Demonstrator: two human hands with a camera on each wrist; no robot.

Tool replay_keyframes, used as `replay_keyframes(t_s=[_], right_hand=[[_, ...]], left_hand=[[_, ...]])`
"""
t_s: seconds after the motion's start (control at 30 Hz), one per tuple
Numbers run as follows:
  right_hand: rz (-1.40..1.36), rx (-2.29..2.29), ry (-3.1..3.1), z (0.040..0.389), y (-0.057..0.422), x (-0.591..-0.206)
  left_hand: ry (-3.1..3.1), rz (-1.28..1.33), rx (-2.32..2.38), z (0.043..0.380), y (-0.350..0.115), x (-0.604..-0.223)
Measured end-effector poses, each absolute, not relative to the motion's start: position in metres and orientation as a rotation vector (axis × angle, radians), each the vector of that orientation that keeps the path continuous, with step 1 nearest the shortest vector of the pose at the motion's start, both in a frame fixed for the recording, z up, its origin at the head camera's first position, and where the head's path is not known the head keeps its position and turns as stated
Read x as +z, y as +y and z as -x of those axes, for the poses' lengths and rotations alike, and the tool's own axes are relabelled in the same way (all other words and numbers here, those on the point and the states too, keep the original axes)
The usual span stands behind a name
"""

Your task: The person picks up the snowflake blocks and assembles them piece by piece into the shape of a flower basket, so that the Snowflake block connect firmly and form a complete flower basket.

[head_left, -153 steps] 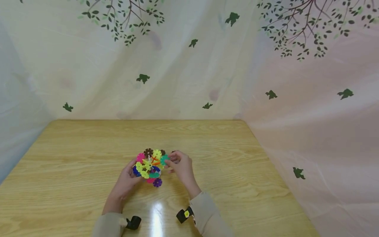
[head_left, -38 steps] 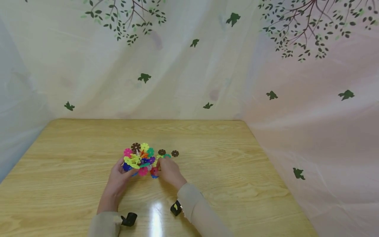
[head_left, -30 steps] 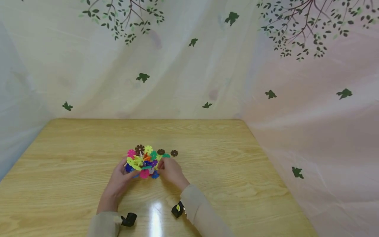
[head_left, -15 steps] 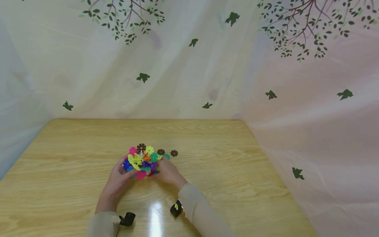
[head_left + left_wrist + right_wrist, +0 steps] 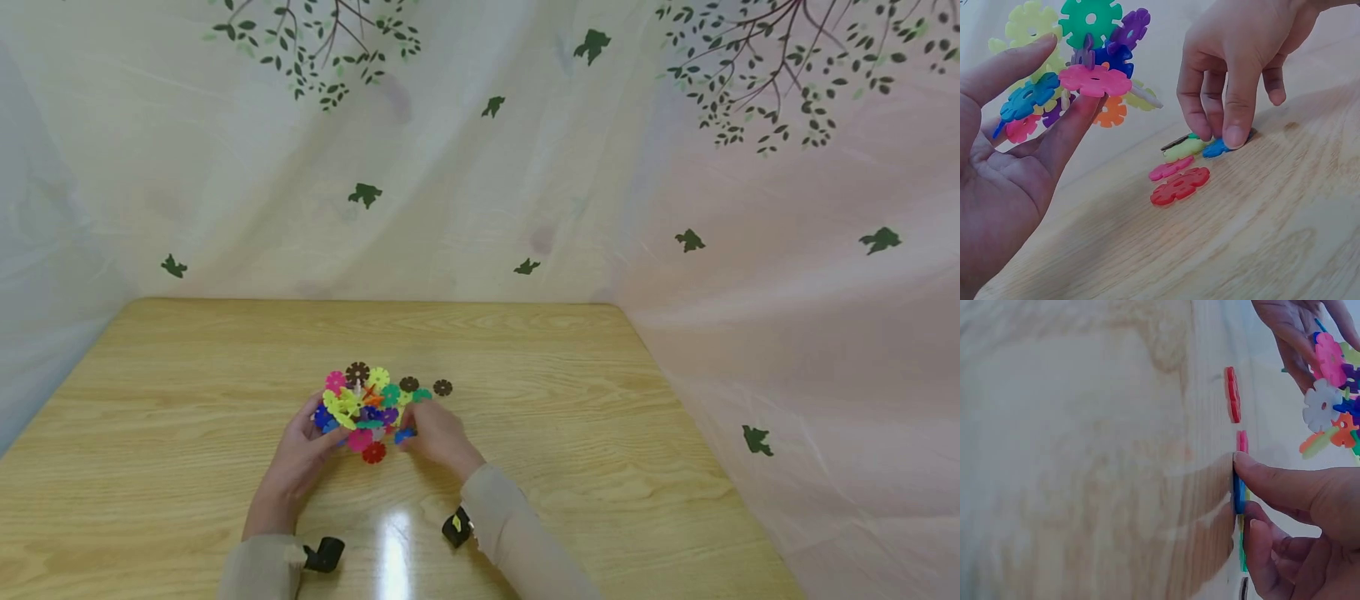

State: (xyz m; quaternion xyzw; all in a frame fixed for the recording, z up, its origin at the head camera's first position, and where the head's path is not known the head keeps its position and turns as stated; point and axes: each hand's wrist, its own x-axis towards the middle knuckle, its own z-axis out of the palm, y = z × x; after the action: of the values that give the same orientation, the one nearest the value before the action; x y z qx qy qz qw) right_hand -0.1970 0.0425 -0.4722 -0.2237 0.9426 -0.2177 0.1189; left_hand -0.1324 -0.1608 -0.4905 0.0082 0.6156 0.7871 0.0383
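A cluster of interlocking flower-shaped plastic discs (image 5: pixel 358 408), in yellow, pink, green, purple, orange and other colours, is gripped by my left hand (image 5: pixel 297 454). In the left wrist view, its thumb and fingers lie around the lower discs, with the cluster raised above the table. My right hand (image 5: pixel 438 433) is down at the tabletop, thumb and fingertips pinching a loose blue disc (image 5: pixel 1215 149) that lies flat. Nearest to that disc are a pink disc (image 5: pixel 1171 169) and a red disc (image 5: pixel 1180 186). The right fingers partly hide a yellow-green disc (image 5: pixel 1185 150).
Two brown discs (image 5: pixel 442 387) and a green one (image 5: pixel 422 395) lie on the wooden table (image 5: pixel 600 467) beyond the right hand. Black wrist cameras (image 5: pixel 326 554) sit at both cuffs. A printed cloth (image 5: pixel 450 167) hangs behind and beside the table.
Right hand held a green disc at the cluster five seconds ago; it is now down at the loose discs, on a blue one. The red disc now shows in front. Left hand still holds the cluster.
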Motion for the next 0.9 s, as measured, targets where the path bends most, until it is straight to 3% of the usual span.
replay_keyframes(t_s=[0.5, 0.9], right_hand=[[0.586, -0.762, 2.741, 0.195, 0.075, -0.474], [0.481, -1.231, 2.499, 0.181, 0.100, -0.467]], left_hand=[[1.698, -0.207, 2.461, 0.130, -0.147, -0.489], [1.611, -0.074, 2.424, 0.100, -0.130, -0.482]])
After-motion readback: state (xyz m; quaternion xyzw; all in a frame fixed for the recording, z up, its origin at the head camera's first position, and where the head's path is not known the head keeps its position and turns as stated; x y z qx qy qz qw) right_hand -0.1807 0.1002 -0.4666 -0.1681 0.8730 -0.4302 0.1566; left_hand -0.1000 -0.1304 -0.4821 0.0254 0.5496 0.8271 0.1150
